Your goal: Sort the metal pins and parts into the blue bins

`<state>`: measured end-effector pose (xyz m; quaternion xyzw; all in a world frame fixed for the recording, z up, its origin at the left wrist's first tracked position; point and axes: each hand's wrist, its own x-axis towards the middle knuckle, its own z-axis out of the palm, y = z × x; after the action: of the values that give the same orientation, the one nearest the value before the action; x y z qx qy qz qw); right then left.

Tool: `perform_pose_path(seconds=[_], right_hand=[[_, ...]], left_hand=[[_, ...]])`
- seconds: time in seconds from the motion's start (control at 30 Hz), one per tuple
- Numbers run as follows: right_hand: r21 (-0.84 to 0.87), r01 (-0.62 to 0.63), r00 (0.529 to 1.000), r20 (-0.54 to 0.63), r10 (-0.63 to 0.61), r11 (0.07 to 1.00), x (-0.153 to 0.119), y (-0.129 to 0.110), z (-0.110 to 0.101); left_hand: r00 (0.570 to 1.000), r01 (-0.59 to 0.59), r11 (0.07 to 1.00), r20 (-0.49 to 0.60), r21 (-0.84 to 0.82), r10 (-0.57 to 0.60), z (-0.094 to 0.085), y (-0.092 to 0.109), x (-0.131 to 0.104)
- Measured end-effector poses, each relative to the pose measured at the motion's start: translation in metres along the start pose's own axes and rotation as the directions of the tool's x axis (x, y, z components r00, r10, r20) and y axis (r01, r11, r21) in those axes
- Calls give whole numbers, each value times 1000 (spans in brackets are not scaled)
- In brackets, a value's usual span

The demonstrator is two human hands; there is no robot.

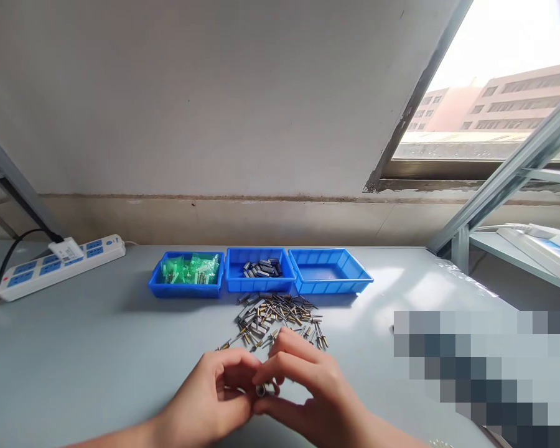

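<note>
Close to the front of the table, my left hand [219,392] and my right hand [312,382] meet at the fingertips. Between them is a small hollow metal sleeve [261,390], its round open end showing. Fingers of both hands are closed around this sleeve and hide most of it. Just beyond my hands lies a loose heap of metal parts [280,314], thin-stemmed rivets mixed with short grey metal pieces. A few rivets [322,339] lie at the heap's right side.
Three blue bins stand in a row behind the heap. The left bin [153,287] holds green plastic bags [191,269], the middle bin [261,286] dark metal pieces [264,269]; nothing shows in the right bin [333,287]. A power strip [60,267] lies at left, a shelf [518,249] at right.
</note>
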<state>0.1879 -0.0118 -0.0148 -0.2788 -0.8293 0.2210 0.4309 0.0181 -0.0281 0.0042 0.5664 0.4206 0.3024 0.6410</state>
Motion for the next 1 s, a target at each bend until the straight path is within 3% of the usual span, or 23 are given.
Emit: perform_pose_path(seconds=[0.2,0.33,0.4,0.5,0.57,0.63,0.7,0.77,0.9,1.0], right_hand=[[28,-155,986,-57,156,988,3,5,-10],[125,-361,933,31,360,924,5,7,-14],[291,-459,888,114,446,839,6,6,-12],[544,-572,807,240,539,614,7,5,-6],[627,-613,762,310,569,480,9,6,-4],[640,-645,730,352,586,418,11,6,-6],[595,-666,718,348,603,450,14,6,-12],[495,-657,742,290,605,569,17,7,-20],[172,-460,887,117,446,871,28,13,-34],[-95,-241,969,26,244,966,45,26,-40]], left_hand=[[965,-116,993,-234,28,119,-6,-2,-1],[948,-185,980,-249,73,197,-7,-1,-5],[949,-213,973,-218,87,227,-6,-1,-7],[948,-234,965,-192,123,254,-6,-1,-9],[947,-237,959,-184,158,264,-6,-1,-9],[941,-248,949,-185,196,284,-9,-1,-8],[929,-267,933,-195,241,316,-13,-1,-6],[911,-280,910,-215,306,353,-20,-2,-2],[862,-278,785,-217,553,458,-38,-3,12],[821,-281,586,-126,760,557,-49,-5,24]])
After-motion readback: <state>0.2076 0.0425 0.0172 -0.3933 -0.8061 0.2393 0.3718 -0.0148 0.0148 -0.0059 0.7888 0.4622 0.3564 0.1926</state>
